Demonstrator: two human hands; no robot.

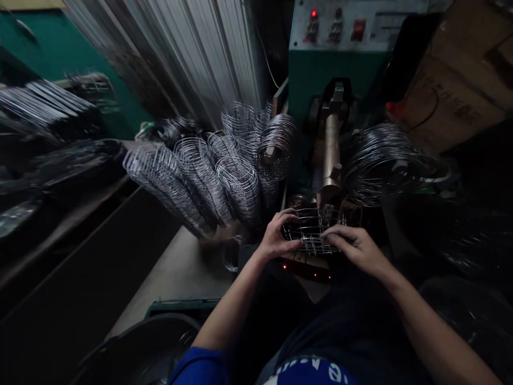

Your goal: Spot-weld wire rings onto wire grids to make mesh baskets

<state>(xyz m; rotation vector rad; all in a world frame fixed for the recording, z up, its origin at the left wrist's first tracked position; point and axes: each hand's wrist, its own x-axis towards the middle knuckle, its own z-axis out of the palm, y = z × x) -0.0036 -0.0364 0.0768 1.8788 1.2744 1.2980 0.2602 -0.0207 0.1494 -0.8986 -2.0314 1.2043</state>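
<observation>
The left hand (277,235) grips the wire basket (313,238) by its left edge; the right hand (358,247) pinches its right part, near the machine arm's (332,147) tip. Floor (180,270) shows between the wire stacks (238,187) and left forearm (236,299).

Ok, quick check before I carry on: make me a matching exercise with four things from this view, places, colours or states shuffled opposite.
Column one
1. wire frame
2. leftmost panel lamp
3. left sleeve
4. large wire bundle

Column two
A. blue
B. to the right of the metal cylinder
C. held by the left hand and the right hand
D. glowing red

Pairs: 1-C, 2-D, 3-A, 4-B
</observation>
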